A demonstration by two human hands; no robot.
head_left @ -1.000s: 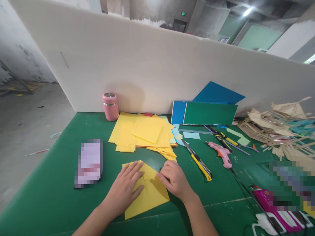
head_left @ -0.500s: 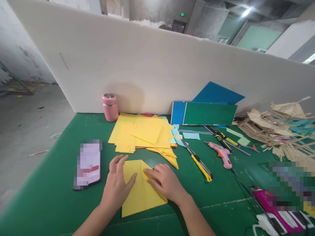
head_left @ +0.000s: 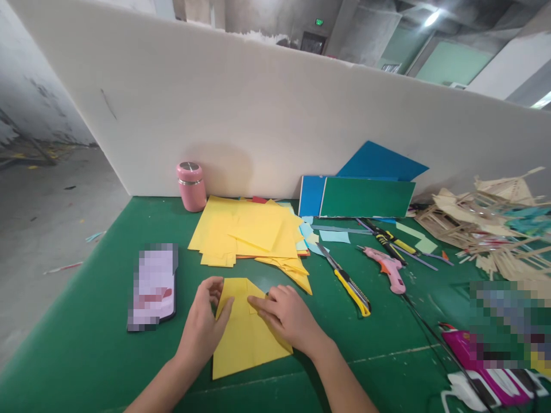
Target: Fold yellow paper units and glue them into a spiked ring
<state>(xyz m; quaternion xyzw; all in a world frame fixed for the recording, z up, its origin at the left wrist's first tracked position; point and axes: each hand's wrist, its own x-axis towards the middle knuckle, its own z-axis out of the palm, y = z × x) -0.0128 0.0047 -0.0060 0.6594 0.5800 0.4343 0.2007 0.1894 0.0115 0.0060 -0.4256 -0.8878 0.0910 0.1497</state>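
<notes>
A folded sheet of yellow paper (head_left: 243, 353) lies on the table in front of me, with its upper right corner turned in and a small flap near the top. My left hand (head_left: 205, 315) is at its left edge, fingers curled by the edge and thumb over the top face. On the right side, my right hand (head_left: 290, 315) grips the paper, its forefinger pressing near the small flap. Some of its other fingers are hidden. Just beyond lies a pile of yellow paper (head_left: 253, 229) with loose folded pieces.
A phone (head_left: 157, 281) lies to the left; a pink flask (head_left: 191, 188) stands at the back. Rightward are a yellow utility knife (head_left: 353, 292), a pink glue gun (head_left: 390, 269), a power strip (head_left: 495, 378) and a wooden stick model (head_left: 482, 223). A white partition (head_left: 267, 115) rises behind.
My left hand's fingers have curled inward to the paper's left edge, and its thumb has shifted slightly left. My right hand has barely moved along the flap.
</notes>
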